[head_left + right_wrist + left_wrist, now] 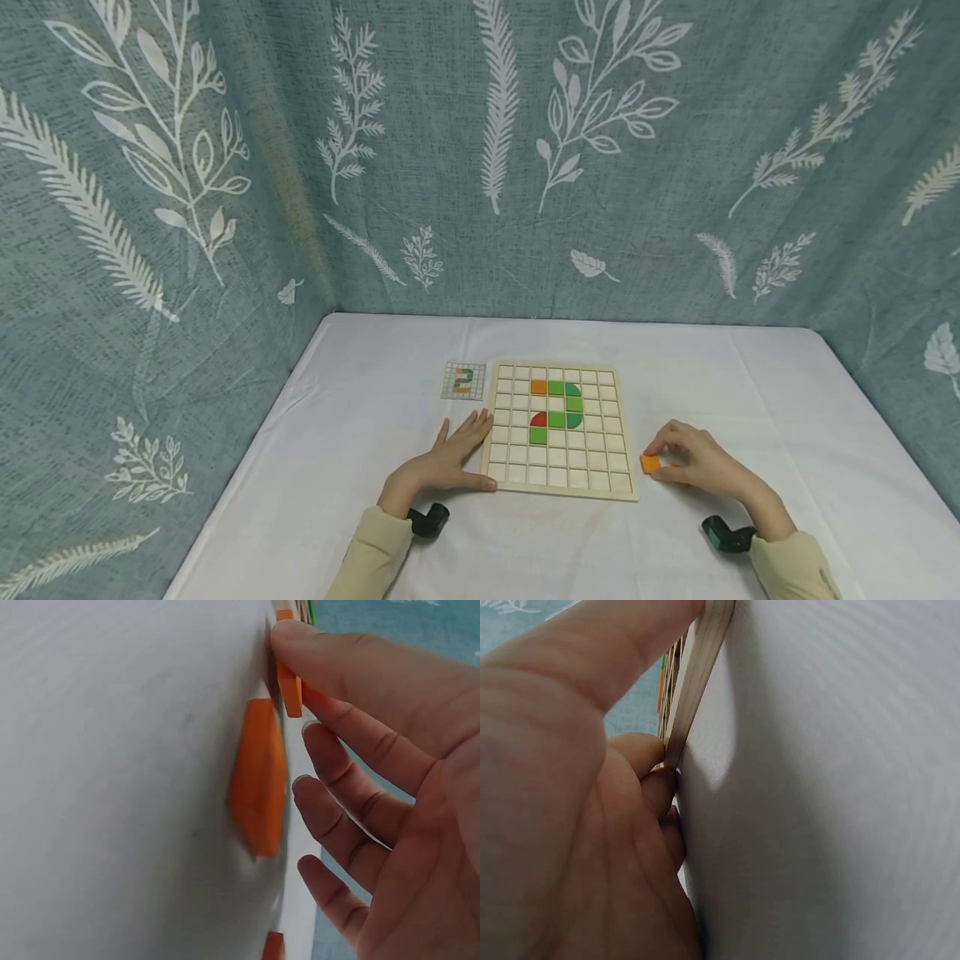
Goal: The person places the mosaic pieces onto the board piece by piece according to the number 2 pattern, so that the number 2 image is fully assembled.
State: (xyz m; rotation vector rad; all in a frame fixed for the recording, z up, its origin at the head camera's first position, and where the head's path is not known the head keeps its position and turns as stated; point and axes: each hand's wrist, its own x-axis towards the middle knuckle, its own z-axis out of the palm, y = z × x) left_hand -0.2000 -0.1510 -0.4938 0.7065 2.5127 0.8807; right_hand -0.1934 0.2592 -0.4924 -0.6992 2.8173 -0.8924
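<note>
A wooden grid board (562, 494) lies on the white table, carrying square and quarter-round tiles: an orange square (538, 387) at top left, several green ones (556, 419) and a red quarter-round (538, 419). My left hand (450, 465) rests against the board's left edge, fingers spread and thumb at the lower corner. Right of the board, my right hand (693, 457) pinches an orange square tile (291, 694) between thumb and index finger, just above the table; its other fingers are loosely bent. Another orange tile (259, 780) lies beneath that hand.
A small pattern card (463, 381) with a coloured grid lies beside the board's upper left. One more orange piece (274, 946) shows at the bottom of the right wrist view. Behind the table (390, 350) hangs a blue-green leaf-patterned curtain (450, 167).
</note>
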